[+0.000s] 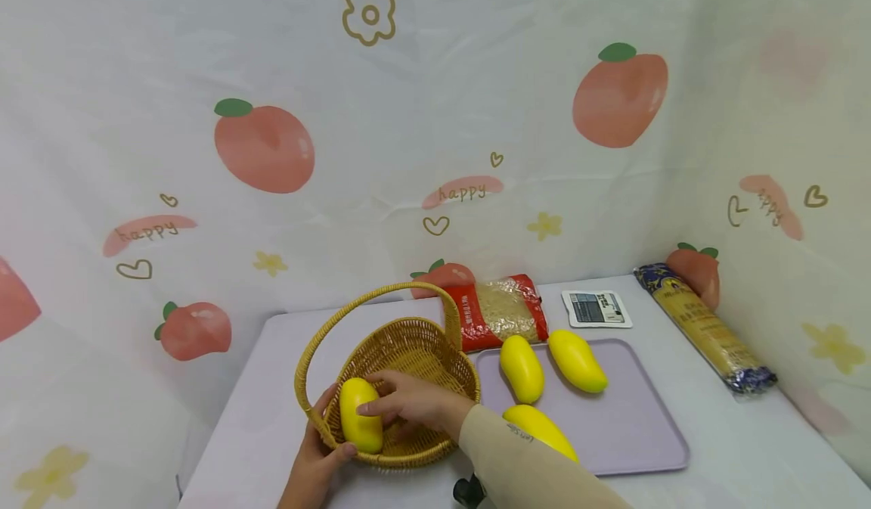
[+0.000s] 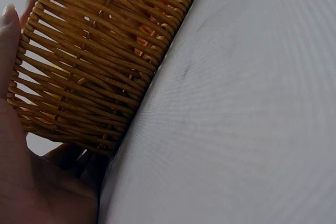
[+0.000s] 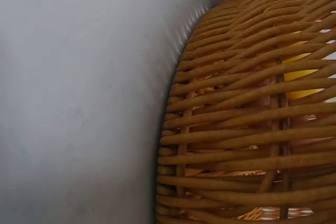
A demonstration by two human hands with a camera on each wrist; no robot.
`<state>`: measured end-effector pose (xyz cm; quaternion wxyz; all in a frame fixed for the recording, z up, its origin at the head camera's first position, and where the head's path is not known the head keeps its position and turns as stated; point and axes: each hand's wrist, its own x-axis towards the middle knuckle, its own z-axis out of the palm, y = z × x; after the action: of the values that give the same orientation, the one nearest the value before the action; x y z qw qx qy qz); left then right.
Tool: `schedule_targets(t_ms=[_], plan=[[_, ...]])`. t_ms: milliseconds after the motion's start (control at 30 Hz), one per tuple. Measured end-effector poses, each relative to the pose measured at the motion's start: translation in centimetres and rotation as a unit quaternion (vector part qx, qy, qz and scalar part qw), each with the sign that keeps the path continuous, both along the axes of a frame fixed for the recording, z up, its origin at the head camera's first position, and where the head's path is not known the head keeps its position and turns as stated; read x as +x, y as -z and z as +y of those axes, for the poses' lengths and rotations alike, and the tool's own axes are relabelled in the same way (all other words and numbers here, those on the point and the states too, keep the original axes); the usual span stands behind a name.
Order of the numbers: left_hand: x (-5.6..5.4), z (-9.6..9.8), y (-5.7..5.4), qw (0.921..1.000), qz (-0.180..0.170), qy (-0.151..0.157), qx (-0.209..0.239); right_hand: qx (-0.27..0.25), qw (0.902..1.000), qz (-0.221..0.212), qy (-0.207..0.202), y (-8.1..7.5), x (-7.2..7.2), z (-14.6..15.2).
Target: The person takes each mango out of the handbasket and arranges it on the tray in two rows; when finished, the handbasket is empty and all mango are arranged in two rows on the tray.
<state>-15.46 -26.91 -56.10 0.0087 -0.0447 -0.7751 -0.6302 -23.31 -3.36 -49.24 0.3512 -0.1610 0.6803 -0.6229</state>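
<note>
A yellow wicker basket [image 1: 415, 460] with a tall arched handle stands on the white table. My left hand [image 1: 318, 448] grips its left side, thumb over the rim beside the handle's base. From the left wrist view, that hand lies close around the woven wall [image 2: 100, 51]. Inside the basket's left part, a yellow mango [image 1: 358, 422] stands on end, leaning on the rim. My right hand [image 1: 408, 401] reaches over the basket from the right and holds this mango, thumb and fingers against its right side. Woven wall fills much of the right wrist view, with yellow showing through gaps.
Right of the basket, a lilac tray [image 1: 633, 418] bears three mangoes, one partly behind my right sleeve [image 1: 524, 467]. Behind lie a red-edged bag [image 1: 506, 308] of pale grains and a flat white packet [image 1: 596, 308]. A long noodle pack [image 1: 704, 327] lies at far right.
</note>
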Motion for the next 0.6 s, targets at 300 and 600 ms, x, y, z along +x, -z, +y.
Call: schedule_targets(t_ms=[300,600], plan=[[0.2,-0.2,-0.2,0.9991,0.021,0.020,0.031,0.062,0.9905,0.104,-0.066,-0.2,0.3,-0.2],[0.6,0.0,-0.2,0.9991,0.017,0.015,0.037,0.092,0.9864,0.123,-0.058,-0.1,1.2,0.1]])
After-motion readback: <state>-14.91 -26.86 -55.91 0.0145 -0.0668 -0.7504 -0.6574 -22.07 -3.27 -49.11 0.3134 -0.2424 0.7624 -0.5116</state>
